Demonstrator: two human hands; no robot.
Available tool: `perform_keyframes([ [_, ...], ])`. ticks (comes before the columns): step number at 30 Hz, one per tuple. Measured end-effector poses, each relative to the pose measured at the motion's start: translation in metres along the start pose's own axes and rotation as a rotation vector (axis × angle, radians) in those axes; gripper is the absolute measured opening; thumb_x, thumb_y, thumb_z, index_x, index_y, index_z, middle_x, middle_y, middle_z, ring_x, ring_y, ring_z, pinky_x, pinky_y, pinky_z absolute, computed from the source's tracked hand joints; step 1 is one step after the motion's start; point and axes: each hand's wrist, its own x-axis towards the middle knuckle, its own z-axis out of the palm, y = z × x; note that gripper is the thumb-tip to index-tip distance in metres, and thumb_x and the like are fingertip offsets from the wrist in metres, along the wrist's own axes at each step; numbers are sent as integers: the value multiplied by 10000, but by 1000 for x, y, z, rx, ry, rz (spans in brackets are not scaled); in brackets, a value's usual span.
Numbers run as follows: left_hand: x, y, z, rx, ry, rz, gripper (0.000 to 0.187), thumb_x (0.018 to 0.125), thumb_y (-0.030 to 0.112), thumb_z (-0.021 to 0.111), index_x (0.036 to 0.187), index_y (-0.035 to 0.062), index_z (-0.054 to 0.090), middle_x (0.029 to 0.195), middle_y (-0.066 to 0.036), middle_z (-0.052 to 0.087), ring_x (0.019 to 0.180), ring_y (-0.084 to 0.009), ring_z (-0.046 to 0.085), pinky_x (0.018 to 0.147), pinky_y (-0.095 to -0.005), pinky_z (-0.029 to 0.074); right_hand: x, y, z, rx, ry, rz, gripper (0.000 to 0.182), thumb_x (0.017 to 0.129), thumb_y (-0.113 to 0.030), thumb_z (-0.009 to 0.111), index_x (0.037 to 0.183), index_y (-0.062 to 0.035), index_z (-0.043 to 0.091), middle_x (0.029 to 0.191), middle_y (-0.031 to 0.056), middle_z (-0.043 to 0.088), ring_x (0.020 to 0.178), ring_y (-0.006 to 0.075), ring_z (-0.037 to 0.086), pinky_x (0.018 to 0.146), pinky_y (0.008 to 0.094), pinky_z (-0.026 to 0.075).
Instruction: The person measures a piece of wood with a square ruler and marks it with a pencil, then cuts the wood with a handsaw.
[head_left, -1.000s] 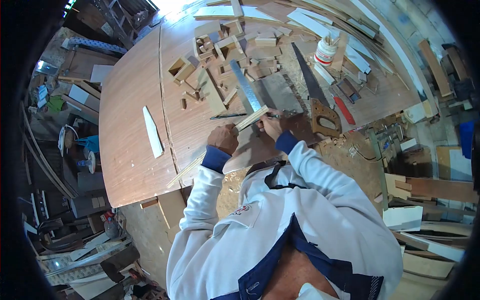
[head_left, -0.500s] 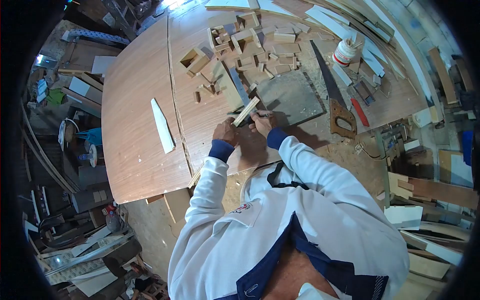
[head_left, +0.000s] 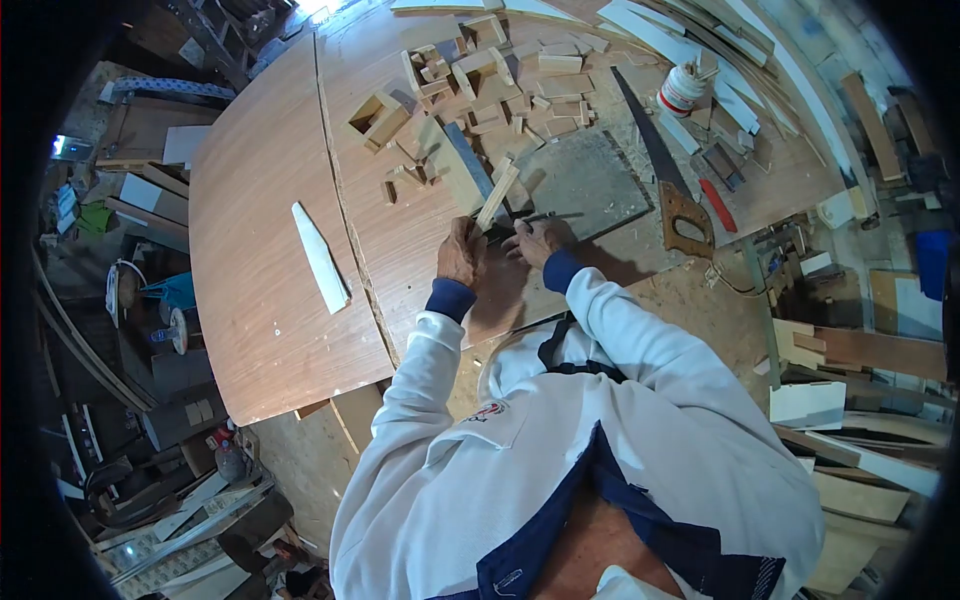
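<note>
My left hand (head_left: 462, 252) grips the near end of a thin pale wooden strip (head_left: 497, 195) that points away from me over the brown tabletop (head_left: 270, 180). My right hand (head_left: 538, 238) rests right beside it, fingers closed on a thin dark pencil-like tool (head_left: 545, 216) lying across the strip's base. A metal square's blade (head_left: 468, 160) runs along the strip's left side. Both wrists show blue cuffs on white sleeves.
A handsaw (head_left: 668, 178) lies to the right, next to a grey slab (head_left: 585, 180). Several small wood blocks and open frames (head_left: 480, 80) crowd the far table. A white wedge (head_left: 320, 255) lies left. A glue pot (head_left: 682, 90) stands far right. Floor clutter surrounds the table.
The long strip has been drawn back and turned more upright, so much less of it sticks out. Both hands have moved closer together; my view has shifted slightly.
</note>
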Motion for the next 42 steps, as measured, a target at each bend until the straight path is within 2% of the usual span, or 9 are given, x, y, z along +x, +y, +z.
perform_keyframes([
  [2,2,2,1,25,6,19,271,790,107,605,1025,34,491,868,-189,604,790,-407,591,662,-408,481,0,-10,-1,-198,-37,153,406,934,-369,397,962,1,562,837,134,652,638,217,635,511,314,510],
  [6,0,5,5,121,60,68,257,787,107,610,1013,36,510,875,-163,605,793,-388,586,656,-406,473,4,-16,2,-479,-31,20,430,939,-372,374,935,18,556,829,143,657,605,224,639,464,334,507],
  [8,-1,7,5,161,115,172,240,786,86,604,1012,45,535,870,-138,600,777,-355,573,658,-394,467,3,-15,8,-283,41,105,500,930,-384,364,737,24,580,619,149,628,469,220,613,434,341,508],
  [14,2,18,21,175,240,216,202,782,89,592,981,60,578,845,-142,582,795,-338,538,688,-399,451,-42,-36,-33,-331,58,-119,283,822,-267,644,731,-14,557,592,76,602,466,137,565,418,287,476],
  [16,5,25,33,182,203,173,207,772,92,595,977,65,588,830,-146,569,804,-340,532,688,-400,446,-53,-29,-67,-349,148,-358,236,827,-216,637,797,2,551,612,78,609,500,133,583,446,276,488],
  [23,34,73,86,258,142,229,199,774,134,588,972,114,603,862,-122,508,855,-325,505,709,-408,435,-88,-10,-194,-244,561,-568,107,892,-75,472,903,27,503,777,136,638,642,185,639,563,274,510],
  [28,55,100,131,312,188,266,153,778,121,553,926,114,590,828,-128,491,835,-333,475,708,-410,416,-99,6,-251,65,560,-515,138,837,-47,443,914,26,532,910,153,636,794,192,638,697,285,499],
  [31,59,110,143,407,225,297,165,786,141,540,942,115,588,857,-123,498,852,-331,488,706,-423,417,-105,0,-262,-850,733,-700,296,718,4,491,1001,-29,571,1032,156,587,969,298,568,846,374,461],
  [42,38,112,177,475,200,194,184,821,187,528,983,123,587,929,-119,530,908,-337,508,721,-443,429,-84,-2,-257,-1486,622,-605,397,735,-152,564,1124,-85,516,1171,96,506,1094,290,448,926,455,345],
])
